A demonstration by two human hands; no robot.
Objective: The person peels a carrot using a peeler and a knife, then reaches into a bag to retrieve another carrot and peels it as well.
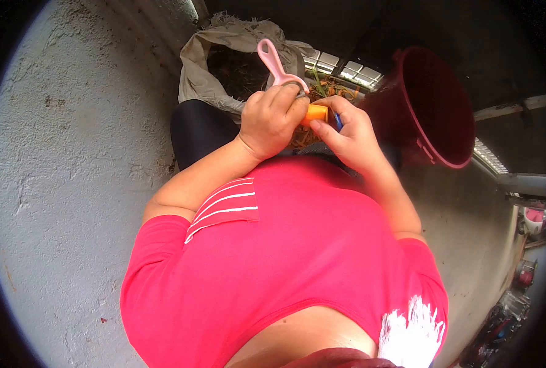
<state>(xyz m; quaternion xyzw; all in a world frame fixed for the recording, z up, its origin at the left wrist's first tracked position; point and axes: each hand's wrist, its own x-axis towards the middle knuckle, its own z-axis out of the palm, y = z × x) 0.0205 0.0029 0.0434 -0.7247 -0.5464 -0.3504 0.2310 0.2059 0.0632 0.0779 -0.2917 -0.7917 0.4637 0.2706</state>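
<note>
My left hand (271, 119) is closed, its fingers curled at the head end of a pink peeler (273, 61). The peeler's handle sticks up and away from me. Close beside it, my right hand (354, 136) grips an orange piece that looks like carrot (316, 114) between thumb and fingers. The near end of this piece reaches my left fingers, which hide part of it. Something blue (338, 121) shows behind my right thumb; I cannot make out what it is. Orange peelings with green bits (333, 88) lie beneath and beyond my hands.
A pale woven sack (196, 76) with dark contents stands open ahead on the left. To the right, a large dark red bucket (408, 101) is tipped. A rough grey wall (76, 172) rises on the left. Assorted items (509, 313) lie at the far right.
</note>
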